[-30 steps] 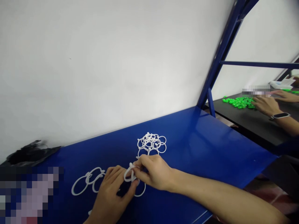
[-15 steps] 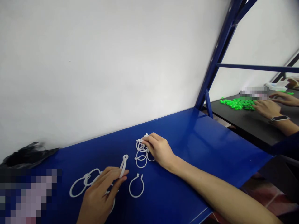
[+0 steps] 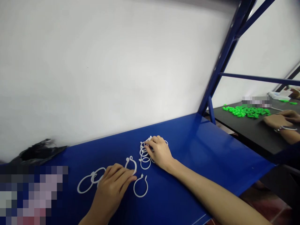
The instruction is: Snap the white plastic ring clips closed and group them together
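My left hand [image 3: 114,184] pinches a white open plastic ring [image 3: 134,165] between thumb and fingers, its two small end knobs pointing up. Under and left of this hand lie other white rings [image 3: 84,184], linked or overlapping, partly hidden by it. My right hand [image 3: 160,153] is closed over a small pile of white rings [image 3: 145,163], its bent fingers gripping among them; the fingertips are partly covered. Just in front of the pile, a single open ring [image 3: 140,187] lies flat on the blue table [image 3: 182,134].
A crumpled black plastic bag [image 3: 39,151] lies at the table's left back, near the white wall [image 3: 117,62]. A blue metal frame [image 3: 219,67] rises at the right. Beyond it, a co-worker's hands [image 3: 278,120] are at a black table [image 3: 248,131] with green pieces [image 3: 246,111].
The ring in my left hand has turned from edge-on to showing its open loop. My right hand stays at the pile, where a ring now shows behind it. The co-worker's hands have left the green pieces.
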Tool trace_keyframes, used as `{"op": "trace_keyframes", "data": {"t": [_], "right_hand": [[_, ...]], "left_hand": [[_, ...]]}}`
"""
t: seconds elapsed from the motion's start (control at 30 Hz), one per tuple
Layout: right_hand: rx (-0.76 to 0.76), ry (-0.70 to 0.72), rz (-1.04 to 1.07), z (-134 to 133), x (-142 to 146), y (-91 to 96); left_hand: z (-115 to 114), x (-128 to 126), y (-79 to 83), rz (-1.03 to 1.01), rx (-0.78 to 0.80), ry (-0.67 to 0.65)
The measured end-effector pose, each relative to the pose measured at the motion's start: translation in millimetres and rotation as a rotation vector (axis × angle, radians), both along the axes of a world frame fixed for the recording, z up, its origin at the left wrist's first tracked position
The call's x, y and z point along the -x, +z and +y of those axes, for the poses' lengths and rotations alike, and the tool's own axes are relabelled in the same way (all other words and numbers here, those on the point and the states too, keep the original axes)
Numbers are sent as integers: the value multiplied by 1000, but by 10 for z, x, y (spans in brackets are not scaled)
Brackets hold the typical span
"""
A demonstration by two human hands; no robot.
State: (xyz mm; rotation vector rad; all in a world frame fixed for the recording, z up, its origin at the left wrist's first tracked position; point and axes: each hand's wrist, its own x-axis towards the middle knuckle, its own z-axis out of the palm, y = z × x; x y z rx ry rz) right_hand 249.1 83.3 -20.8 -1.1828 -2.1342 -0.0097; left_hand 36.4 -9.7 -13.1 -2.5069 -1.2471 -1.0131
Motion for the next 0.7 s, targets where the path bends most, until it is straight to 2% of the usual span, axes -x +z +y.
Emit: {"op": "trace_keyframes", "data": {"t": [0.1,0.23,0.43,0.6,0.7], "right_hand": [[-45,34,49,-34,-9,62],[-80,212,137,-185,-3,147],[137,461,216,-428,84,121],[287,460,350,-515,149,70],[274,445,367,-515,152,62]], "left_hand": [[-8,-10,13,14,1,11],[-21,-14,46,25,-54,34],[-62,-46,113,48,-161,-11],[-97,-57,84,88,-182,-29],[-119,-40,24,-8,-191,20]]}}
